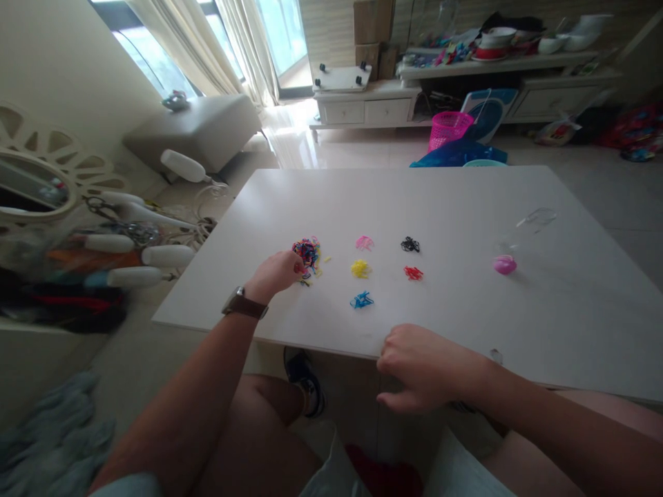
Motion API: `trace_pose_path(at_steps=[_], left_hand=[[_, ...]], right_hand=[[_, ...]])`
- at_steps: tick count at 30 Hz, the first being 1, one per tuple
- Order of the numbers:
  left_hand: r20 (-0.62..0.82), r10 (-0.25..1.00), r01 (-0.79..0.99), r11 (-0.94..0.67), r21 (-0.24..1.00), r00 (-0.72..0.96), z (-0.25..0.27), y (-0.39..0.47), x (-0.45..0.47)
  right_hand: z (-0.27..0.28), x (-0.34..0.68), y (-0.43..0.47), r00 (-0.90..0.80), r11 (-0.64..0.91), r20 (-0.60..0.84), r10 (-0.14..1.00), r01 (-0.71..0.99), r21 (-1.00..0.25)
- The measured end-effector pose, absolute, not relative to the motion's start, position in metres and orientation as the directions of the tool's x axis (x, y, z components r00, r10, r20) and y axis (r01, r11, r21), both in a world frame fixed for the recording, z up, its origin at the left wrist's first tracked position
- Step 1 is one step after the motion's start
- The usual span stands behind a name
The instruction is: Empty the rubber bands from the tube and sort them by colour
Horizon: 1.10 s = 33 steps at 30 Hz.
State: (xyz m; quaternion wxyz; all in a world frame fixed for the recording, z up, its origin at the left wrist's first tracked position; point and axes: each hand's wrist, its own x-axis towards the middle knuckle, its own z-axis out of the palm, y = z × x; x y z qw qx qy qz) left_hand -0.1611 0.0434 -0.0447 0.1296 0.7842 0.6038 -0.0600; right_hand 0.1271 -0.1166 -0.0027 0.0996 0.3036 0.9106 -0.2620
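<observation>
A mixed-colour pile of small rubber bands lies on the left part of the white table. My left hand, with a watch on its wrist, is at the pile's near edge, its fingertips pinched on what looks like a pinkish rubber band, mostly hidden. Right of the pile are small single-colour heaps: pink bands, yellow bands, blue bands, black bands and red bands. My right hand rests at the table's front edge, fingers loosely curled, thumb apart, holding nothing visible.
A pink rounded object and a clear plastic piece lie on the table's right side. Near the front edge is a small clear item. Beyond the table stand a pink basket and a low white cabinet.
</observation>
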Motion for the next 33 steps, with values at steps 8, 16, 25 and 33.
trace_pose_path(at_steps=[8,16,25,33], left_hand=[[-0.29,0.895,0.938,-0.3,0.173,0.339,-0.062,0.056,-0.161],[-0.269,0.909,0.948,-0.298,0.112,0.318,-0.071,0.058,-0.153],[-0.269,0.886,0.925,-0.348,0.153,0.378,-0.067,0.063,-0.155],[-0.205,0.899,0.911,-0.339,0.235,0.388,-0.062,0.065,-0.161]], right_hand=[[-0.001,0.125,-0.116,-0.795,0.682,-0.353,0.493,0.605,-0.41],[-0.002,0.125,-0.117,-0.792,0.666,-0.36,0.492,0.609,-0.43],[0.001,0.124,-0.12,-0.786,0.661,-0.392,0.479,0.616,-0.429],[-0.004,0.126,-0.12,-0.782,0.649,-0.397,0.48,0.621,-0.438]])
